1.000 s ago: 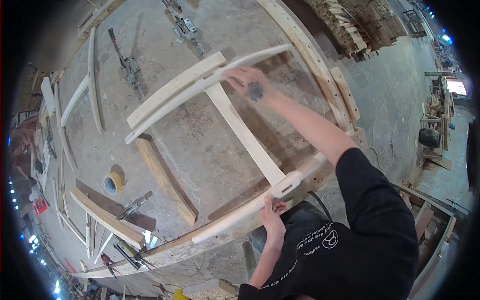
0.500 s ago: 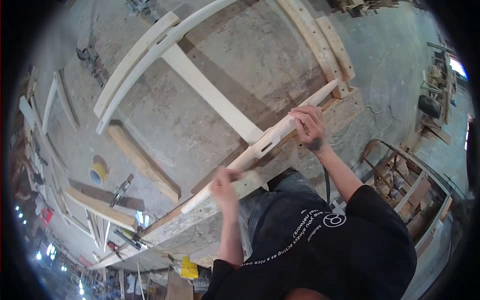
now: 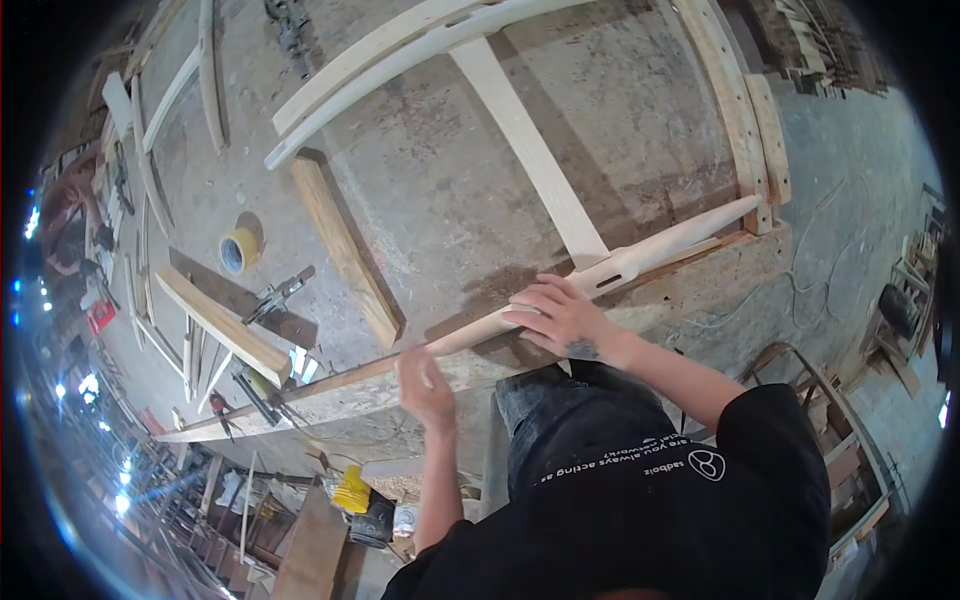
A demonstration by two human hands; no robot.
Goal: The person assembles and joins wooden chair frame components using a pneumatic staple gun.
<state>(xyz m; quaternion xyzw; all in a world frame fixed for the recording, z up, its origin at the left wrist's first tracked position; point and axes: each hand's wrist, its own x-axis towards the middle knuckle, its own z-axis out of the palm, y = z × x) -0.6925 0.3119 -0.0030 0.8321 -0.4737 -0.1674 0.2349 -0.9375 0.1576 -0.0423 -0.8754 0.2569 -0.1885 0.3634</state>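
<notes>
Since half a second ago, my right hand (image 3: 560, 318) has slid along the curved rail (image 3: 640, 262) toward its middle and now lies open, fingers spread on top. My left hand (image 3: 428, 380) closes around the rail's near end at the surface (image 3: 450, 210) edge. That rail joins a flat slat (image 3: 530, 150) running to two far rails (image 3: 400, 50); yellow tape (image 3: 238, 250) sits well apart.
</notes>
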